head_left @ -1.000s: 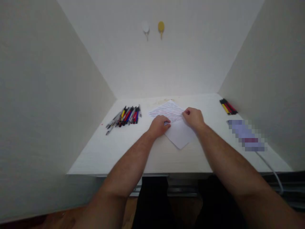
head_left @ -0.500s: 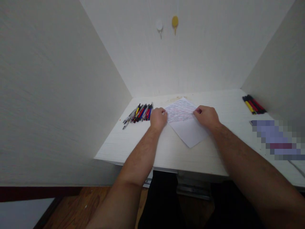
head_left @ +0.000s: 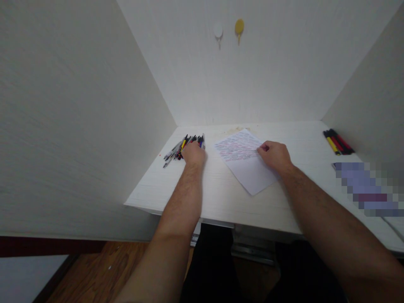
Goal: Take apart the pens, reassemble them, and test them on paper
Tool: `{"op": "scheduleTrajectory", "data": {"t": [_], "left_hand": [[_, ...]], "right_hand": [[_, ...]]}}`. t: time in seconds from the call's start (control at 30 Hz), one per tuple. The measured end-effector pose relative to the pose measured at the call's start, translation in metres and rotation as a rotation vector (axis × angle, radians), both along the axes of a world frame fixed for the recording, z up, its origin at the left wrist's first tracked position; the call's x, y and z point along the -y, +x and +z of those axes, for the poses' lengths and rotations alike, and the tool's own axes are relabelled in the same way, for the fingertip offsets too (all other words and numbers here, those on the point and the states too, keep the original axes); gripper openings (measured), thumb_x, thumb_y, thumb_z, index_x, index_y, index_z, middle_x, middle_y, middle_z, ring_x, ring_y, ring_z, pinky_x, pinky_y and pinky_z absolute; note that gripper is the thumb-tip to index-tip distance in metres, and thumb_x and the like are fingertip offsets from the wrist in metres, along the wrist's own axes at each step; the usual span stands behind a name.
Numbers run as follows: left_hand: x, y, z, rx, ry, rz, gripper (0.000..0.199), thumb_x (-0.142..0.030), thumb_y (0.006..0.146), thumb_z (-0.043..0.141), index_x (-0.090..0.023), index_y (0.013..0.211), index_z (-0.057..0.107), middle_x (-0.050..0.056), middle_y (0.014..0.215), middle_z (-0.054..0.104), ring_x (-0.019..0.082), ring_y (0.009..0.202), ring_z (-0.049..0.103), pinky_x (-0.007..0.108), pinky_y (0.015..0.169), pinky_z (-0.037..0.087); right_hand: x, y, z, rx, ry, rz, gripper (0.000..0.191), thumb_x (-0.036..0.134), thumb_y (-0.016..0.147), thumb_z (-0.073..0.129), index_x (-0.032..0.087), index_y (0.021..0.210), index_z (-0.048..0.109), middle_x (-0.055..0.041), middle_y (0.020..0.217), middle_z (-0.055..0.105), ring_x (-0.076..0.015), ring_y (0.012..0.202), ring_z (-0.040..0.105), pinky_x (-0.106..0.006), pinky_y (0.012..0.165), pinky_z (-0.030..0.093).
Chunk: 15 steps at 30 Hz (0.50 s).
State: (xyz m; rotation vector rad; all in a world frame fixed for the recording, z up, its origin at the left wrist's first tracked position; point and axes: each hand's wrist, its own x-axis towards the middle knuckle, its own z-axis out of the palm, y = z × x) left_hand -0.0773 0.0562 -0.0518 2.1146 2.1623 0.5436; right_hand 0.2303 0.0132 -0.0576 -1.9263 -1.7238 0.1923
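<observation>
My left hand (head_left: 193, 154) is over the pile of pens (head_left: 176, 153) on the left of the desk, its back towards me. Its fingertips are hidden among the pens, so whether they grip one cannot be seen. The pens are black, grey, yellow, red and blue, lying loosely side by side. A white sheet of paper (head_left: 252, 174) lies turned at an angle in the middle, its far half covered with rows of coloured pen strokes or writing. At the sheet's right edge, my right hand (head_left: 274, 155) is closed in a pinch on the paper.
At the far right lies a group of black, red and yellow markers (head_left: 338, 142). Nearer me is a blurred-out flat object (head_left: 362, 185) with a cable. White panels enclose the desk (head_left: 233, 208); a white hook (head_left: 218, 30) and a yellow hook (head_left: 239, 27) hang on the back one.
My left hand has let go of the paper's left corner and moved left onto the pens. The right hand stays at the paper's right edge. The view has shifted slightly.
</observation>
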Motion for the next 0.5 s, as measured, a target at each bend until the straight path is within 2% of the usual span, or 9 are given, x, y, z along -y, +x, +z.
{"op": "scheduleTrajectory", "data": {"t": [0.03, 0.1, 0.2, 0.4, 0.5], "left_hand": [[-0.0001, -0.0002, -0.0006, -0.006, 0.045, 0.119, 0.019, -0.017, 0.084, 0.054, -0.009, 0.098, 0.064, 0.021, 0.102, 0.068, 0.029, 0.098, 0.061, 0.044, 0.081, 0.041], [0.0004, 0.0008, -0.0011, 0.004, 0.069, 0.182, 0.019, -0.016, 0.082, 0.056, -0.006, 0.096, 0.065, 0.022, 0.099, 0.069, 0.029, 0.097, 0.061, 0.043, 0.08, 0.039], [0.0011, 0.0036, 0.0, 0.03, 0.047, 0.171, 0.021, -0.015, 0.083, 0.055, -0.005, 0.098, 0.065, 0.023, 0.1, 0.068, 0.029, 0.097, 0.061, 0.043, 0.08, 0.038], [-0.0005, 0.0068, 0.0021, 0.087, -0.012, 0.248, 0.024, -0.013, 0.078, 0.059, -0.009, 0.1, 0.069, 0.024, 0.103, 0.068, 0.032, 0.1, 0.061, 0.043, 0.084, 0.038], [-0.0007, 0.0069, 0.0031, 0.11, -0.022, 0.255, 0.025, -0.013, 0.079, 0.059, -0.006, 0.101, 0.069, 0.026, 0.104, 0.068, 0.032, 0.1, 0.06, 0.043, 0.084, 0.038]], "right_hand": [[-0.0001, 0.0001, -0.0002, 0.0, 0.002, 0.001, 0.02, 0.034, 0.081, 0.058, 0.02, 0.083, 0.072, -0.0074, 0.087, 0.073, -0.0205, 0.081, 0.064, -0.029, 0.073, 0.045], [-0.0003, 0.0003, -0.0009, -0.002, 0.006, -0.002, 0.02, 0.034, 0.081, 0.058, 0.02, 0.082, 0.073, -0.0079, 0.087, 0.073, -0.0205, 0.081, 0.064, -0.029, 0.072, 0.045], [-0.0008, 0.0007, -0.0024, -0.011, 0.014, -0.001, 0.021, 0.035, 0.08, 0.059, 0.019, 0.082, 0.073, -0.0078, 0.085, 0.073, -0.02, 0.079, 0.064, -0.029, 0.071, 0.044], [-0.0007, 0.0021, -0.0034, -0.014, 0.042, 0.033, 0.024, 0.036, 0.08, 0.057, 0.018, 0.081, 0.073, -0.0095, 0.082, 0.073, -0.0215, 0.076, 0.063, -0.031, 0.069, 0.044], [-0.0009, 0.0028, -0.0043, -0.025, 0.066, 0.045, 0.023, 0.034, 0.078, 0.057, 0.018, 0.079, 0.073, -0.0098, 0.081, 0.072, -0.0214, 0.074, 0.063, -0.032, 0.068, 0.043]]}}
